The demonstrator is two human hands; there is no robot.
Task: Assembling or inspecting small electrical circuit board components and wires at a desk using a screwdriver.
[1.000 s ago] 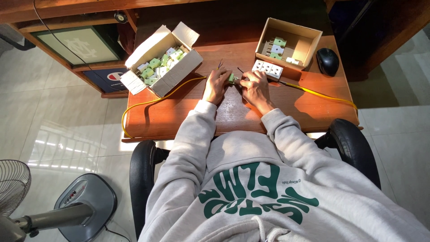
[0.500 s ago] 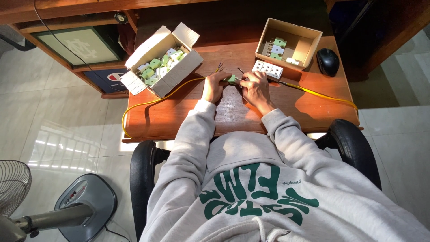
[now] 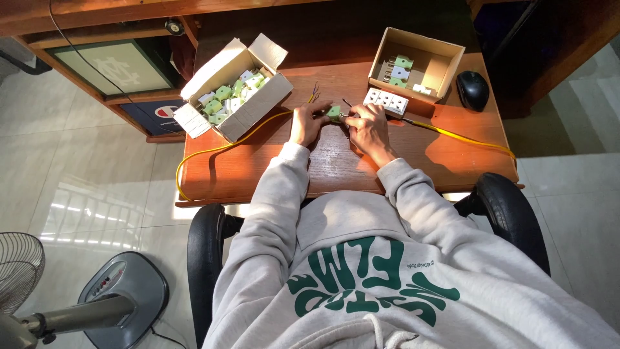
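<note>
A small green plug part (image 3: 334,113) is pinched between the left hand (image 3: 309,124) and right hand (image 3: 367,126), both closed on it, over the wooden desk (image 3: 336,161); it is best kept steady and low while worked. 2 cardboard boxes are seen: the left box (image 3: 258,106) is packed with green and white parts, the right box (image 3: 445,64) holds only a few.

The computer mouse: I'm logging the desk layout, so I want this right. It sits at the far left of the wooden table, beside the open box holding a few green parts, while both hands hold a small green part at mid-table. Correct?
Not quite. The head view shows the black computer mouse at the table's far right, not left, beside the open box holding a few green parts. The rest holds: the left hand and right hand hold a small green part at mid-table.
</note>
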